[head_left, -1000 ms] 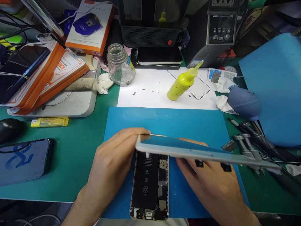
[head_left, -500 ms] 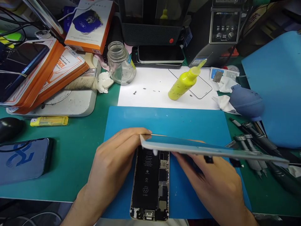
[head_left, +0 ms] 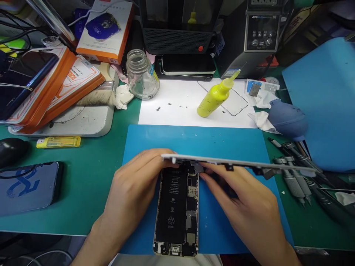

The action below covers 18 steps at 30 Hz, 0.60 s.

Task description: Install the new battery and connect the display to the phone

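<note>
An opened phone body (head_left: 177, 214) lies on the blue mat, its black battery and circuit board exposed. Over its top end, a detached phone screen (head_left: 249, 164) is seen nearly edge-on and stretches to the right. My left hand (head_left: 135, 181) grips the screen's left end, with its fingertips partly hidden. Beneath the screen, my right hand (head_left: 244, 199) has its thumb and forefinger close together at the body's upper right edge, beside a small grey piece (head_left: 198, 167), perhaps a flex cable. What those fingertips pinch is hard to see.
Tools (head_left: 294, 181) lie right of the blue mat (head_left: 194, 140), near a blue air blower (head_left: 288, 118). Behind stand a yellow bottle (head_left: 213, 99) and a glass jar (head_left: 142, 77); small screws lie on white paper (head_left: 172, 90). At left are a lighter (head_left: 58, 142) and a phone (head_left: 27, 188).
The screen has tilted from showing its blue-reflecting face to nearly edge-on, and its right end has shifted left. My right hand's fingertips have moved in to the body's upper right edge.
</note>
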Available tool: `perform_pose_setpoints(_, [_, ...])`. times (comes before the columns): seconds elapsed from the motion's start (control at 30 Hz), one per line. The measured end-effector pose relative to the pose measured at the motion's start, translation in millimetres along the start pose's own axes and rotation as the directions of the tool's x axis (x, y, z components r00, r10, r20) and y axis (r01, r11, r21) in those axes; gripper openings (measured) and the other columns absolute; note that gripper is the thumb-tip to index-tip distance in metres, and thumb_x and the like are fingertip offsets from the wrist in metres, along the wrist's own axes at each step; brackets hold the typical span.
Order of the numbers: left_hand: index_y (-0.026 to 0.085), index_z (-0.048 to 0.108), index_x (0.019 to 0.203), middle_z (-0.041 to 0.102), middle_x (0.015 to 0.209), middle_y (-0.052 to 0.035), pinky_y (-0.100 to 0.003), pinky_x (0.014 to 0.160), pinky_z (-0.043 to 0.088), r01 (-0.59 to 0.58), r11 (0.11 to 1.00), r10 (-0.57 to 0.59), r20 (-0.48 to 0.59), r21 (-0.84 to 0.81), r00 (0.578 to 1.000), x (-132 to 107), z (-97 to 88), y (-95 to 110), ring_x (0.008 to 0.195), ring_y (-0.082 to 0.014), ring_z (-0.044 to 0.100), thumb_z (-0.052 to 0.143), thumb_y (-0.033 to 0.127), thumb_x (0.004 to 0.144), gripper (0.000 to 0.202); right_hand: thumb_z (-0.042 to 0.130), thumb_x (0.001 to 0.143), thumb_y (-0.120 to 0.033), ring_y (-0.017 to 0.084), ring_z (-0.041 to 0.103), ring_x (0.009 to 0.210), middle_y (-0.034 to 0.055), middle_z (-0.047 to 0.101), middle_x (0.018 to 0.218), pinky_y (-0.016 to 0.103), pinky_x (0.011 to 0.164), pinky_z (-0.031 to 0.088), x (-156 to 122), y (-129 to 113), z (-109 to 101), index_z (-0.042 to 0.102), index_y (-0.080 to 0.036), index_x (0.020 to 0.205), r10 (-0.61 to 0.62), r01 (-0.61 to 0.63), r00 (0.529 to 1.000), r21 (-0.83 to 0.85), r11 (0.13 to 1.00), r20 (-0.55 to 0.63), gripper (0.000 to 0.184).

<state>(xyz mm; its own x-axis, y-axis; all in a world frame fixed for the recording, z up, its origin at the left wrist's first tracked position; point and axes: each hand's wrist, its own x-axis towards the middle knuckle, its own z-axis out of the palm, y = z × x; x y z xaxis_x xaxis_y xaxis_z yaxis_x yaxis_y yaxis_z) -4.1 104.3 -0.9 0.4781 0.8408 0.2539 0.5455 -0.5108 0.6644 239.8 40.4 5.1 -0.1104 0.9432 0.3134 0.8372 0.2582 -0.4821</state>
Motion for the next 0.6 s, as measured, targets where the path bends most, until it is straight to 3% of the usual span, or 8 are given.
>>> perform_pose_setpoints(0.33, [0.024,0.074,0.117,0.085,0.120,0.0037,-0.018,0.108,0.058,-0.016,0.999,0.016,-0.023,-0.028,1.000,0.7,0.6,1.1,0.115,-0.0102,0.080,0.055,0.000,0.114,0.031,0.071,0.116,-0.020,0.014,0.078,0.109,0.0021,0.079,0.122,0.027,0.094,0.060,-5.5,-1.2,-0.1,0.075,-0.020,0.131,-0.013,0.013,0.999,-0.004,1.000,0.034,0.016])
perform_pose_setpoints(0.47, [0.023,0.074,0.116,0.083,0.117,0.0030,-0.017,0.108,0.055,-0.028,1.000,0.027,-0.032,-0.011,0.999,2.9,1.0,2.2,0.114,-0.0091,0.077,0.054,-0.001,0.114,0.031,0.072,0.114,-0.015,0.018,0.079,0.111,0.0032,0.081,0.125,0.032,0.094,0.056,-6.8,-10.8,5.5,0.074,-0.019,0.134,-0.064,0.065,0.998,-0.074,0.995,0.014,0.020])
perform_pose_setpoints(0.6, [0.023,0.074,0.118,0.079,0.119,0.0028,-0.014,0.108,0.050,-0.033,0.999,0.033,-0.017,0.012,0.999,4.1,2.2,2.4,0.115,-0.0081,0.073,0.052,0.000,0.115,0.032,0.071,0.115,-0.016,0.018,0.078,0.106,0.0018,0.080,0.123,0.033,0.091,0.056,-5.4,-16.4,6.4,0.075,-0.019,0.132,-0.036,0.037,0.999,-0.097,0.995,0.013,0.018])
